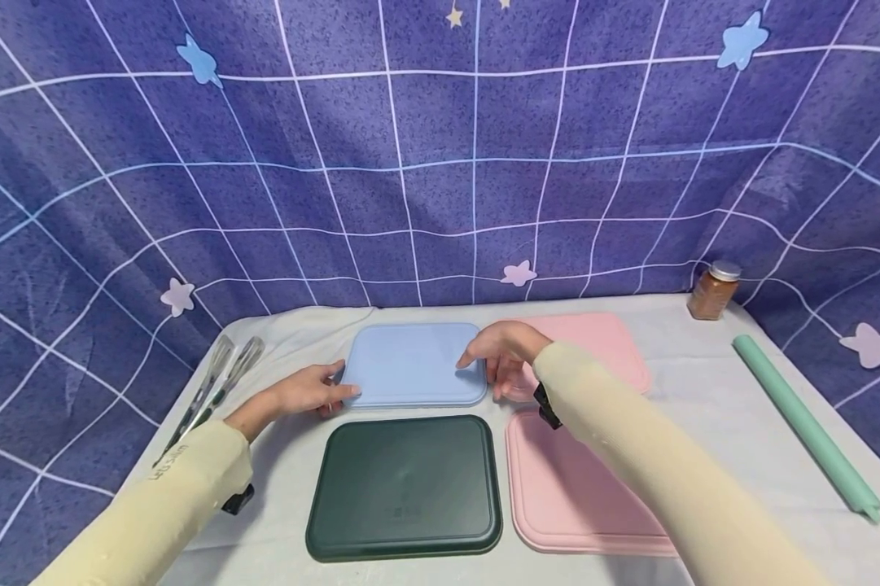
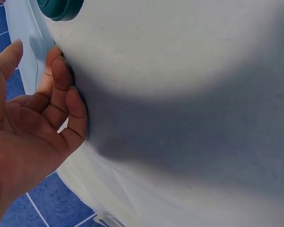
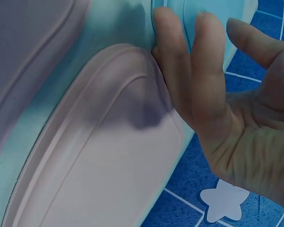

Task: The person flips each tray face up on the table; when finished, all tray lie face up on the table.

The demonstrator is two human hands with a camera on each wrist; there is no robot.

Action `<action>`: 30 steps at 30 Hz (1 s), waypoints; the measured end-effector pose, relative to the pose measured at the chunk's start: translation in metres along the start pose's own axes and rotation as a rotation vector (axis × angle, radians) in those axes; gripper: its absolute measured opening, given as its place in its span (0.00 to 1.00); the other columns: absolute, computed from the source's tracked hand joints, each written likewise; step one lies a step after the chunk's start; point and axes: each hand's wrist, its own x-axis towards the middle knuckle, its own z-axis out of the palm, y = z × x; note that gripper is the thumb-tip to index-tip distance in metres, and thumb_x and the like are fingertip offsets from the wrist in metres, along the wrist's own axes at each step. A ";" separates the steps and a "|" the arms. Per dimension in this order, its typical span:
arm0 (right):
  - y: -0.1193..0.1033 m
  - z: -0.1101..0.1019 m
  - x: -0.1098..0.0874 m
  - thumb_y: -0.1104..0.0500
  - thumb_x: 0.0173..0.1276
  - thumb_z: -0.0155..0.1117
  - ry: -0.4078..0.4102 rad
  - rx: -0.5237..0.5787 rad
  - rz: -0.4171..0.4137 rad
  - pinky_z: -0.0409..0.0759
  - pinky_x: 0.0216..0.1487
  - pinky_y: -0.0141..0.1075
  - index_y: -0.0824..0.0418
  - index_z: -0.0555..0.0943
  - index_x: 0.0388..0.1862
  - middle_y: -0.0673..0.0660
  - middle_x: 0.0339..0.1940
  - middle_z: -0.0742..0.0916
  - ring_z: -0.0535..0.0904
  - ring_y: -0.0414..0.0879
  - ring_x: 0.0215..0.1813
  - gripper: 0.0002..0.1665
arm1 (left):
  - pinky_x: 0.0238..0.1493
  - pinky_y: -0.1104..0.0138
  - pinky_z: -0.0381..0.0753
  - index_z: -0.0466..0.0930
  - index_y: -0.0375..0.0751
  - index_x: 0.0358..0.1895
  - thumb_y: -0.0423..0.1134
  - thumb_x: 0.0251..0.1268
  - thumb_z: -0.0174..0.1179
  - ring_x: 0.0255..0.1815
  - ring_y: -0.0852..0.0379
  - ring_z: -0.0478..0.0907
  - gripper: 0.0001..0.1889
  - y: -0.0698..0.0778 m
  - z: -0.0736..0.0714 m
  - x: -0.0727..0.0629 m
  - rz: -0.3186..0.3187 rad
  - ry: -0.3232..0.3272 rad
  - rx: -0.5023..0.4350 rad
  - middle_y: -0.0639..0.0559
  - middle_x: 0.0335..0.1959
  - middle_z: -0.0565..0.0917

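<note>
A light blue rectangular board [image 1: 410, 366] with rounded corners lies flat at the back middle of the table. My left hand [image 1: 311, 391] is at its left end, fingertips low on the cloth beside the edge and the thumb [image 2: 12, 54] held apart over the board side. At the opposite end is my right hand [image 1: 509, 350], its fingers [image 3: 208, 61] nearly straight at the blue rim. One digit of it reaches over the board's top. Right beside that hand lies a pink board [image 1: 593, 346], partly covered by the hand and sleeve.
Nearer me lie a dark green board [image 1: 406, 488] and a second pink board [image 1: 579, 496]. Whisk-like utensils [image 1: 216, 382] rest at the left. On the right are a brown-filled jar [image 1: 714, 291] and a green roll [image 1: 806, 423]. A blue curtain [image 1: 440, 195] hangs behind.
</note>
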 end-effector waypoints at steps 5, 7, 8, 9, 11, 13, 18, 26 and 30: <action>0.001 -0.004 0.002 0.42 0.72 0.61 -0.018 0.036 0.032 0.86 0.32 0.36 0.76 0.71 0.57 0.69 0.51 0.83 0.88 0.52 0.29 0.37 | 0.31 0.65 0.78 0.40 0.20 0.77 0.50 0.74 0.57 0.26 0.58 0.78 0.48 0.000 0.001 0.003 -0.026 -0.014 -0.050 0.47 0.27 0.84; 0.001 -0.005 0.003 0.42 0.72 0.61 -0.015 0.046 0.039 0.86 0.33 0.36 0.74 0.70 0.58 0.69 0.50 0.83 0.88 0.52 0.29 0.37 | 0.31 0.65 0.78 0.40 0.22 0.78 0.50 0.74 0.57 0.26 0.58 0.78 0.47 -0.001 0.001 0.004 -0.033 -0.018 -0.070 0.47 0.27 0.83; 0.001 -0.005 0.003 0.42 0.72 0.61 -0.010 0.050 0.045 0.86 0.34 0.37 0.74 0.70 0.59 0.69 0.49 0.84 0.88 0.52 0.29 0.37 | 0.31 0.65 0.78 0.41 0.22 0.78 0.50 0.74 0.57 0.25 0.58 0.78 0.47 -0.002 0.001 0.005 -0.029 -0.022 -0.076 0.48 0.27 0.83; 0.001 -0.005 0.004 0.42 0.72 0.61 -0.008 0.052 0.049 0.87 0.35 0.37 0.73 0.70 0.59 0.69 0.48 0.84 0.88 0.52 0.28 0.37 | 0.31 0.65 0.78 0.41 0.22 0.78 0.50 0.74 0.57 0.25 0.58 0.78 0.47 -0.003 0.000 0.005 -0.029 -0.023 -0.081 0.48 0.26 0.83; -0.001 -0.005 0.005 0.42 0.72 0.62 -0.004 0.053 0.058 0.87 0.37 0.38 0.74 0.70 0.58 0.69 0.46 0.85 0.88 0.52 0.28 0.37 | 0.31 0.65 0.77 0.42 0.23 0.78 0.51 0.73 0.58 0.25 0.57 0.78 0.47 -0.004 0.000 0.006 -0.026 -0.025 -0.088 0.48 0.26 0.83; -0.002 -0.004 0.005 0.43 0.71 0.62 0.001 0.050 0.066 0.87 0.39 0.38 0.76 0.71 0.57 0.70 0.44 0.85 0.88 0.52 0.28 0.37 | 0.31 0.66 0.77 0.43 0.25 0.78 0.52 0.73 0.58 0.26 0.58 0.78 0.47 -0.006 -0.001 0.006 -0.024 -0.028 -0.090 0.48 0.27 0.84; -0.002 -0.005 0.006 0.45 0.71 0.63 0.003 0.044 0.071 0.87 0.40 0.38 0.78 0.74 0.53 0.69 0.43 0.86 0.87 0.51 0.27 0.35 | 0.33 0.67 0.78 0.42 0.29 0.80 0.53 0.73 0.58 0.28 0.58 0.79 0.47 -0.011 -0.004 0.005 -0.025 -0.039 -0.113 0.48 0.29 0.85; 0.002 0.000 0.009 0.56 0.68 0.66 0.037 0.096 0.026 0.87 0.39 0.38 0.79 0.74 0.49 0.69 0.44 0.84 0.88 0.54 0.29 0.26 | 0.36 0.67 0.77 0.45 0.33 0.80 0.54 0.72 0.59 0.30 0.58 0.81 0.46 -0.019 -0.006 0.002 -0.033 -0.029 -0.136 0.49 0.31 0.87; 0.004 0.003 0.010 0.59 0.68 0.64 0.042 0.107 0.010 0.87 0.35 0.36 0.80 0.74 0.48 0.69 0.43 0.83 0.87 0.52 0.27 0.23 | 0.33 0.68 0.74 0.45 0.34 0.81 0.54 0.72 0.59 0.31 0.58 0.82 0.46 -0.021 -0.006 0.002 -0.033 -0.020 -0.148 0.49 0.31 0.87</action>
